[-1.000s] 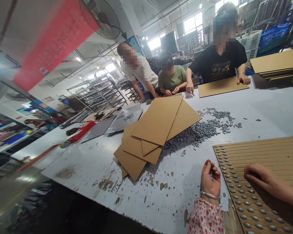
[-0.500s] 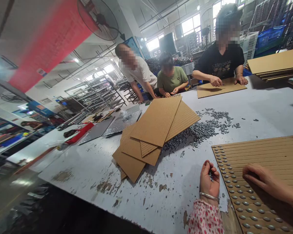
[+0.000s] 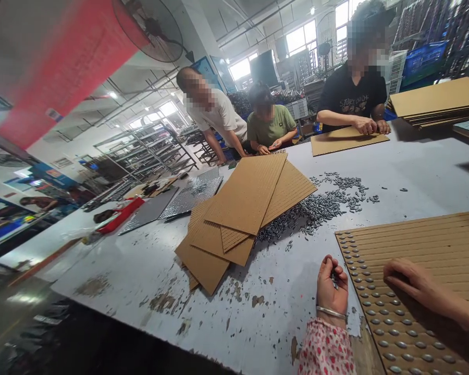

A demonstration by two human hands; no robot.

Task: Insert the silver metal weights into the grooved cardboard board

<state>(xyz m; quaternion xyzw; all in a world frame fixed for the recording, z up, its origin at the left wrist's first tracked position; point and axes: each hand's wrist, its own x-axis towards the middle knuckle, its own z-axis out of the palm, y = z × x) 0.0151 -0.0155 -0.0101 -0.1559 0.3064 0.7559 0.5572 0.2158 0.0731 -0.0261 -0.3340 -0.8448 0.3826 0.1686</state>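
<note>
My left hand (image 3: 332, 285), with a bangle at the wrist and a floral sleeve, is curled palm up around several small grey metal pieces (image 3: 335, 281). It is beside the left edge of a ridged brown board (image 3: 426, 242). Rows of shiny oval metal pieces (image 3: 394, 332) sit in the grooves along that side of the board. Over the board, just right of these rows, my right hand (image 3: 412, 284) has its fingers bent together and pointing down. Its fingertips are hidden, so I cannot tell what they hold.
A loose pile of metal pieces (image 3: 320, 205) lies beyond my hands, partly under overlapping brown boards (image 3: 246, 195). Three co-workers are across the table; one in black (image 3: 355, 99) handles another board (image 3: 336, 143). More boards (image 3: 433, 99) are stacked at far right.
The view has shifted slightly. The co-worker in black has slid one hand across their board toward the other hand. My own hands keep nearly the same pose and place.
</note>
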